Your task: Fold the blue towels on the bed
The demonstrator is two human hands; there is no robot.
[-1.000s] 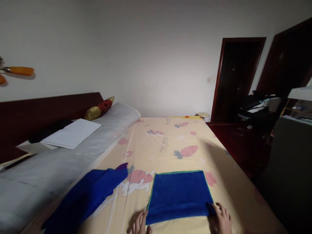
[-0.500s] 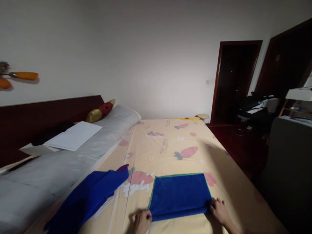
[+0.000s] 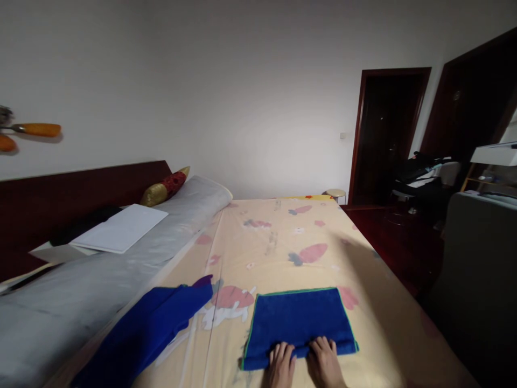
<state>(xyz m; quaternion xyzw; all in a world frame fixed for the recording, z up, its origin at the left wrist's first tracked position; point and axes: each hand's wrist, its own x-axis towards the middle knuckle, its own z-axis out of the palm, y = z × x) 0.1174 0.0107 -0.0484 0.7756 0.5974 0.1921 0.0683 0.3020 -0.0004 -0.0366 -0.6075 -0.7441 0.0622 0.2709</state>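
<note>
Both palms flat on the folded blue terry towel (image 3: pixel 298 321).
Our left hand (image 3: pixel 280 366) and right hand (image 3: pixel 323 362) press its near edge, fingers spread, gripping nothing, on the yellow cartoon-print bedsheet (image 3: pixel 278 242).

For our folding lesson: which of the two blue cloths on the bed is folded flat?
The blue towel under both hands, a neat green-edged rectangle; the other blue cloth, to its left, lies rumpled.

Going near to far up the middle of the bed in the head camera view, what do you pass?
Hands, left and right → folded blue towel → patterned sheet → round stool → white wall.
</note>
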